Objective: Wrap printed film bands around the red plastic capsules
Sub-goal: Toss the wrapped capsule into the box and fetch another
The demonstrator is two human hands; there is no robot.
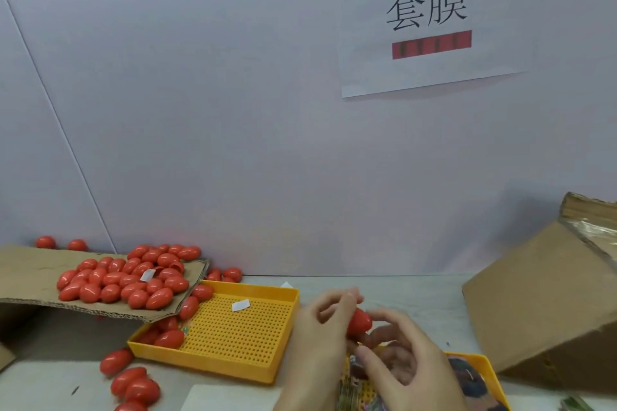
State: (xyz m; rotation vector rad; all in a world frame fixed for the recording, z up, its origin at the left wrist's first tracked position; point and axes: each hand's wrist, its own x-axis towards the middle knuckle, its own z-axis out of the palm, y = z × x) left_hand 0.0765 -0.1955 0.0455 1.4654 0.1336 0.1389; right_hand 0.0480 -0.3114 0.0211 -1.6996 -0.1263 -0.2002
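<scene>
At the far left, a sheet of cardboard [43,277] sloped down toward the middle, carrying a heap of red capsules [123,280] with a small white slip [147,275] lying among them. More loose capsules [132,384] lay on the table near the left edge, and a few had spilled into the left end of a yellow perforated tray [233,340], where another white slip [241,305] rested on the grid. Right of that tray, the left hand [320,337] held one red capsule [359,322] between thumb and curled fingers, raised just above the table. The right hand [404,364] met it from the near side, its fingers bent around the capsule's lower end; blur hid whether a film band was in the grip. Beneath the hands sat a second yellow tray [480,364] holding printed film pieces [467,384]. At the far right, a cardboard box [541,304] lay tipped on its side. A paper sign [430,20] hung on the wall above.
</scene>
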